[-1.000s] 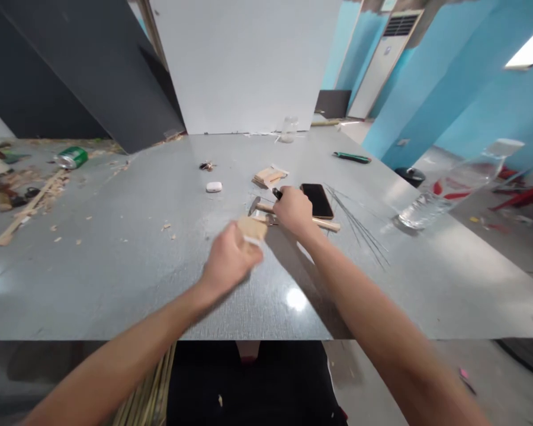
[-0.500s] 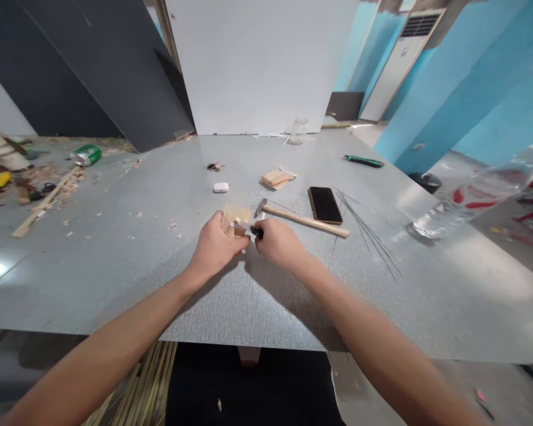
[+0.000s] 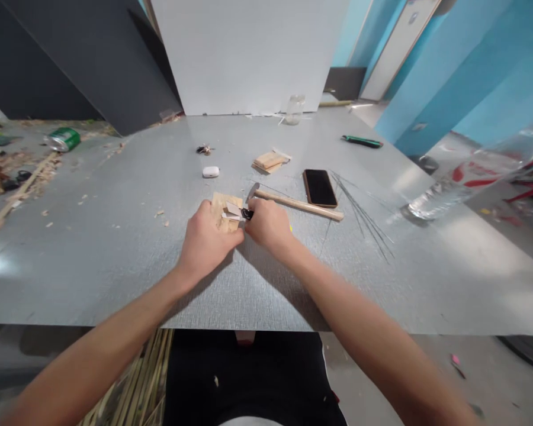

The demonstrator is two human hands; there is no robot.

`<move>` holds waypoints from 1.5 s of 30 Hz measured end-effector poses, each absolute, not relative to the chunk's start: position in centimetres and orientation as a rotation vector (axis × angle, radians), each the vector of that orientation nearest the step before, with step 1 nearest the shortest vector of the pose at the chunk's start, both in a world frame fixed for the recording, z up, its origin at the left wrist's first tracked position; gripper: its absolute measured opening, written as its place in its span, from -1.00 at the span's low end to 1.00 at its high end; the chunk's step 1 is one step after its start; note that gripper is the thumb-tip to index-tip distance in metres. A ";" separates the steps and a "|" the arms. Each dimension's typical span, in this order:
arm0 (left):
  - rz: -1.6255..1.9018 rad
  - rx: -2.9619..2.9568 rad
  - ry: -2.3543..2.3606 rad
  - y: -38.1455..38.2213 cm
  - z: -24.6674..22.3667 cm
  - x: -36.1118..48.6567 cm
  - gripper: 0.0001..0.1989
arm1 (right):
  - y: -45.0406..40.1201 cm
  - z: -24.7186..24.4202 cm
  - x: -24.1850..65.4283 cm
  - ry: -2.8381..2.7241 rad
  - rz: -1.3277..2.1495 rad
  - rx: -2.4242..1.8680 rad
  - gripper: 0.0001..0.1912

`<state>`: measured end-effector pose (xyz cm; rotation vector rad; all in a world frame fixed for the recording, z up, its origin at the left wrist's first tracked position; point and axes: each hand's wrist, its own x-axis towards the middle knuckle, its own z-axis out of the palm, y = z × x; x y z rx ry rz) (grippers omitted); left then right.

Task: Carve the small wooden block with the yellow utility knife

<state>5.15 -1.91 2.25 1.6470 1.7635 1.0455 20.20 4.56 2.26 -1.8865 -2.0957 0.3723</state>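
My left hand (image 3: 206,239) is closed round a small, thin pale wooden piece (image 3: 220,204), its thumb along the near side. My right hand (image 3: 269,223) grips a utility knife (image 3: 247,213) with a black front part; most of its handle is hidden in the fist. A bit of yellow shows behind that hand. The pale blade lies across the wood, pointing left. Both hands are close together just above the grey table. Right behind the right hand lies a hammer (image 3: 299,205) with a wooden handle.
Beyond are a phone (image 3: 320,188), thin wires (image 3: 364,213), stacked wood pieces (image 3: 270,161), a white case (image 3: 211,171), keys (image 3: 205,149) and a green cutter (image 3: 362,141). A plastic bottle (image 3: 462,171) stands right; a glass jar (image 3: 295,109) at the back. A green can (image 3: 63,139) lies left.
My view has tilted down and shifted slightly, so things sit higher and further left. The wooden piece has turned to show more of its face, with the blade lying across it.
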 end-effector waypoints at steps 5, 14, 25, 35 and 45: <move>0.833 1.587 1.325 -2.4 1.4 6.3 -0.67 | 8.0 4.1 22.8 -1.820 0.233 -2.030 -0.67; 1.193 1.624 1.517 4.9 2.0 4.0 -0.63 | 5.7 5.1 21.5 -2.230 0.284 -1.793 -0.82; 1.409 1.589 1.439 6.9 2.7 5.9 -0.59 | 8.9 6.0 20.8 -2.252 0.104 -1.951 -0.76; 1.077 1.426 1.269 6.8 1.5 7.0 -0.64 | 17.1 5.5 24.6 -1.900 0.094 -2.016 -0.74; 1.198 1.390 1.410 11.4 3.4 3.2 -0.55 | 13.3 5.9 21.1 -2.257 0.295 -1.832 -0.86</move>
